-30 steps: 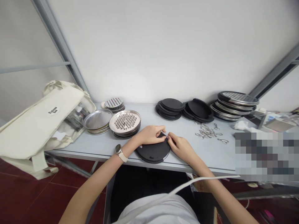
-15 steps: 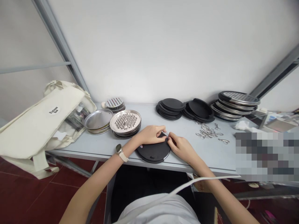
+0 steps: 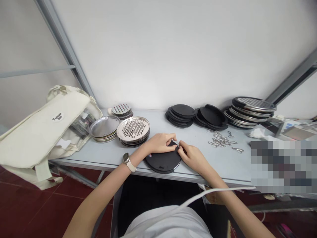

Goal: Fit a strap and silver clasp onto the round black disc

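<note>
A black round plate with a raised tab lies at the table's front edge, metal showing along its right rim. Over its far side curls my left hand, index finger and thumb closed around the far rim. My right hand pinches a small shiny metal clip at the plate's upper right edge. The fingers partly cover this clip. More looped metal clips lie loose to the right.
Behind my left hand stand stacks of round grater plates and plain metal discs. Black round covers and assembled graters line the wall. A cream bag leans at the left; a white cable crosses my lap.
Both hands hold nearly the same place at the plate's far edge. Only a very slight shift of the view shows.
</note>
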`<state>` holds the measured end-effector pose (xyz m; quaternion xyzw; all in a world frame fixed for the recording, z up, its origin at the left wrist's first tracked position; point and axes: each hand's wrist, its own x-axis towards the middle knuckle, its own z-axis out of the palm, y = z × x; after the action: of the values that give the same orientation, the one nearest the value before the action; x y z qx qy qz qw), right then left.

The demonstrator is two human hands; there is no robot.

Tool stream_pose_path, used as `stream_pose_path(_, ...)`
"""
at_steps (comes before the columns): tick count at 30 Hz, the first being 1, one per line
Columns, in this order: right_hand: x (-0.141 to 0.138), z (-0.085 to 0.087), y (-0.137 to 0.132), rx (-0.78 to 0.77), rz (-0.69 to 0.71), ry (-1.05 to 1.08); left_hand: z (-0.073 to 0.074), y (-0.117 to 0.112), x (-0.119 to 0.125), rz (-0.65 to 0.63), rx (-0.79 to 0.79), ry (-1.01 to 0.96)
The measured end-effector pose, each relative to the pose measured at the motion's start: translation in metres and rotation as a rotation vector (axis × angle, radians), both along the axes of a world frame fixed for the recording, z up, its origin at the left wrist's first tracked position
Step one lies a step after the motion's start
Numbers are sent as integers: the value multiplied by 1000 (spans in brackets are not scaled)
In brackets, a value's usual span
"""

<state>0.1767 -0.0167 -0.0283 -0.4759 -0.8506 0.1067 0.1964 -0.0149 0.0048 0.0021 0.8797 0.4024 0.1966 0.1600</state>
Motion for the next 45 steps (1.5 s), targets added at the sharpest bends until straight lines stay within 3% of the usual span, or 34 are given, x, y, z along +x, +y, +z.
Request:
stream_pose_path(22,0,2,-1,-2,-1,-22,0,-1,0,49,31,49)
stream_pose_path(35,0,3,0,-41,8,24,9,-9,5,118,57,170)
stream_pose_path(45,-2,3,5,-182,-10,90,10,-7,6,124,66,261)
